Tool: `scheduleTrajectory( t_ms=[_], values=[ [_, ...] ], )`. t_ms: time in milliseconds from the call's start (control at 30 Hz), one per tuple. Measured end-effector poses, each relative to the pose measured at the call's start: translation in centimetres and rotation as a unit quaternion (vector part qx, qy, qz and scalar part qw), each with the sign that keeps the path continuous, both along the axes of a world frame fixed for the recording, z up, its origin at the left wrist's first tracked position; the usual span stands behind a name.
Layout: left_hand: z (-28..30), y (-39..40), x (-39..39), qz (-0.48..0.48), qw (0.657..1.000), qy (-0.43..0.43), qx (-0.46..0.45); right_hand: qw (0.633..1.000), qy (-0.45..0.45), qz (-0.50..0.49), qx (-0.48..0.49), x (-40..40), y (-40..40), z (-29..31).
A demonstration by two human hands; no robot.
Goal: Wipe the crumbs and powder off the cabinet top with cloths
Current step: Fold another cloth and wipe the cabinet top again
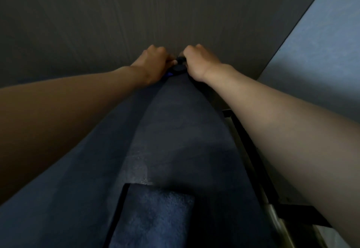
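Observation:
My left hand (153, 62) and my right hand (200, 62) are closed side by side on the far, bunched end of a dark blue cloth (175, 126). The cloth widens from the hands back toward me between my forearms. A small bright blue tag (168, 74) shows just below the grip. A pale powdery smear (136, 167) lies on the cloth near its middle. A fluffier blue cloth (155, 218) lies at the bottom of the view. Behind the hands stretches a dark grey wood-grain surface (116, 13); I cannot tell whether it is the cabinet top.
A pale blue-grey surface (321, 43) fills the right side beyond a diagonal edge. Under my right forearm run a black strap (251, 146) and a metal bar (282, 226). The scene is dim.

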State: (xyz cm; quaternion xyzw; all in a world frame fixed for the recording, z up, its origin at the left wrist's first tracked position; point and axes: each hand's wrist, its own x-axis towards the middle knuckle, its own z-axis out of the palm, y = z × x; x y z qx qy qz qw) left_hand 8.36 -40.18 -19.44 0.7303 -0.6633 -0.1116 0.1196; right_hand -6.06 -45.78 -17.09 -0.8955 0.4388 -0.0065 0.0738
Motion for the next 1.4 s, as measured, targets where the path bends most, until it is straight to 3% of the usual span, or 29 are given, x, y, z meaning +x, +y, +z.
scheduleTrajectory(
  t_ms=[1233, 1400],
  values=[
    [0.3, 19.6, 17.8, 0.098, 0.988, -0.102, -0.058, 0.989, -0.004, 0.137, -0.052, 19.1, 16.8, 0.7],
    [0.3, 21.3, 18.8, 0.103, 0.982, -0.147, -0.06, 0.987, -0.003, 0.147, -0.061, 20.7, 18.3, 0.6]
  ],
)
